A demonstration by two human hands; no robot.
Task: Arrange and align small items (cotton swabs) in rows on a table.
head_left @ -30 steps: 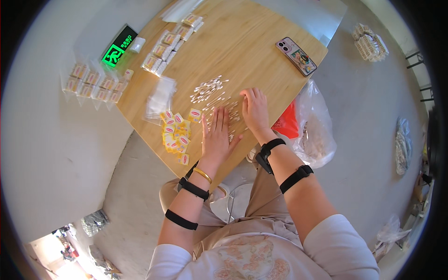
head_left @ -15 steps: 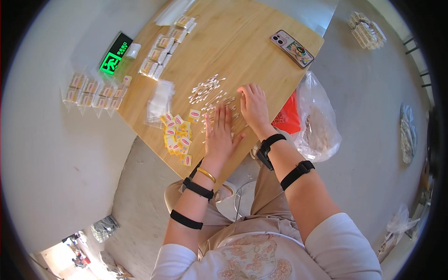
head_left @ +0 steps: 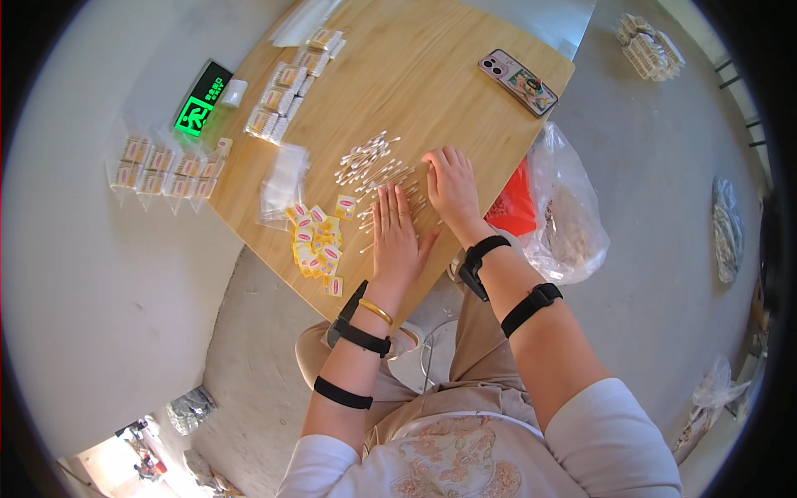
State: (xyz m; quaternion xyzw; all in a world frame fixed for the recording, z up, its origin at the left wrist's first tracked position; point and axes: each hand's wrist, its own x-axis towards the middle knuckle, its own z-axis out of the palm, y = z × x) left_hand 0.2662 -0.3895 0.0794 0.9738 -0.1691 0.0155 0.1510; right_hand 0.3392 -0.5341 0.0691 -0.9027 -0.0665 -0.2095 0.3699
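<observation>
Loose white-tipped cotton swabs (head_left: 365, 162) lie in a spread pile at the table's middle. My left hand (head_left: 397, 236) rests flat over the pile's near part, fingers stretched forward and thumb out to the right. To the right of the swabs, my right hand (head_left: 452, 189) is on the table with loosely bent fingers, cupped toward them. Its fingertips are partly hidden, and no held thing shows. Left of my left hand is a heap of small yellow-and-white cards (head_left: 314, 241). Beyond the heap lie clear flat plastic bags (head_left: 284, 183).
Packed swab bundles (head_left: 278, 100) line the table's (head_left: 407, 66) left side, near a green exit sign (head_left: 203, 100). More packs (head_left: 170, 170) sit past its left edge. A phone (head_left: 519, 81) lies far right. A clear plastic bag (head_left: 573, 224) and red bag (head_left: 515, 203) hang below the right edge.
My left hand has shifted slightly right and toward me, its fingers drawing closer together over the swabs. My right hand has stayed nearly in place.
</observation>
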